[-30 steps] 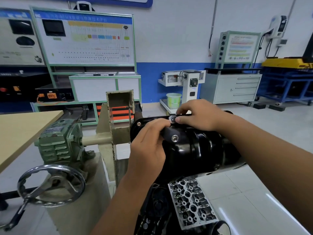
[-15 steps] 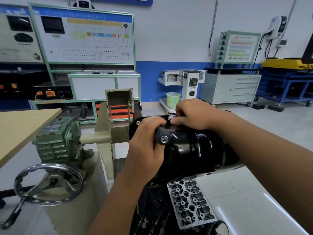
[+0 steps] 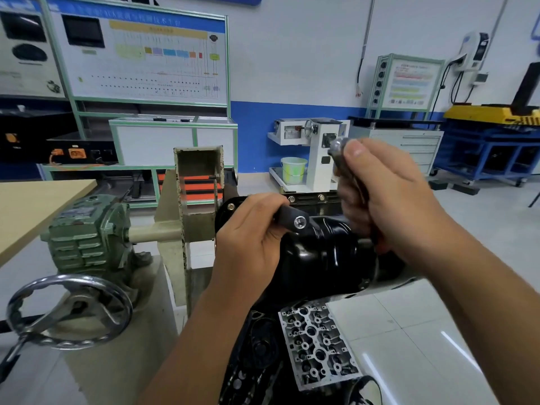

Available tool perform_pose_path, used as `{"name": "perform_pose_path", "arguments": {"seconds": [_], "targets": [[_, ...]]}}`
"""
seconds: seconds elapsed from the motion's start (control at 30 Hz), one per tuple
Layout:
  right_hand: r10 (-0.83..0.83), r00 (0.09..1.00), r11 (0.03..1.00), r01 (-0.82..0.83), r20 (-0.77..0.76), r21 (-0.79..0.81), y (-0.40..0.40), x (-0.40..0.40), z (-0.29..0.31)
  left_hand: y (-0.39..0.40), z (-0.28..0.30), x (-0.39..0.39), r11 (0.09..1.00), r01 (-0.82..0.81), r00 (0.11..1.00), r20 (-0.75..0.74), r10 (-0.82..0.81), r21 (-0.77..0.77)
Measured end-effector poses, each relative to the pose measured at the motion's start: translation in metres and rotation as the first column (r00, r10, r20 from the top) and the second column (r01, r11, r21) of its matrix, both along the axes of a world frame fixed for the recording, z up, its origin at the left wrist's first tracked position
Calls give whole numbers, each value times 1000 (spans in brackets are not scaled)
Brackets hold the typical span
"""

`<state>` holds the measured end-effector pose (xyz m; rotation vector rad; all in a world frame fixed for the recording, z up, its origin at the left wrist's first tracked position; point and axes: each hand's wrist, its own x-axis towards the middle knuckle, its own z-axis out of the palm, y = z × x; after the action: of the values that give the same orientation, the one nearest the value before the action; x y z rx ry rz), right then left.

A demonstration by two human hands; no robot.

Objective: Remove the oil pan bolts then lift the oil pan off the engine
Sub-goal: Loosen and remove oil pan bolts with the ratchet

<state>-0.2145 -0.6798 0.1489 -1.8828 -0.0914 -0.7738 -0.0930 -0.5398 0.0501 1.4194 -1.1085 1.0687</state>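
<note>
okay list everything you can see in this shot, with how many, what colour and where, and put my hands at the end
Glossy black oil pan: one, on the engine, centre.
Silver flange bolts: three visible, far rim of the pan.
Grey aluminium cylinder head: one, below the pan.
Green gearbox: one, left, on the stand.
Steel handwheel: one, lower left.
Pale green bucket: one, background centre.
Black tool handle with a silver socket end: one, in the left hand.
Left hand: grips the tool handle.
Right hand: raised, pinches a removed silver bolt.

A pale green bucket (image 3: 293, 169) sits behind a steel handwheel (image 3: 68, 311)
</note>
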Motion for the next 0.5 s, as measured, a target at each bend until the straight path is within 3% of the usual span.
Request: {"name": "perform_pose_path", "arguments": {"seconds": [0.07,0.13,0.5], "targets": [[225,974,951,-212,-36,226,23,-22,-11,-2,-1,1,1000,18,1000,-2,-18,5],[309,950,921,-287,-44,265,41,-32,-27,-2,-3,1,999,47,999,-20,-46,12],[88,996,995,-89,23,38,45,-35,-56,4,-2,-6,998,23,999,-50,-20,50]]}}
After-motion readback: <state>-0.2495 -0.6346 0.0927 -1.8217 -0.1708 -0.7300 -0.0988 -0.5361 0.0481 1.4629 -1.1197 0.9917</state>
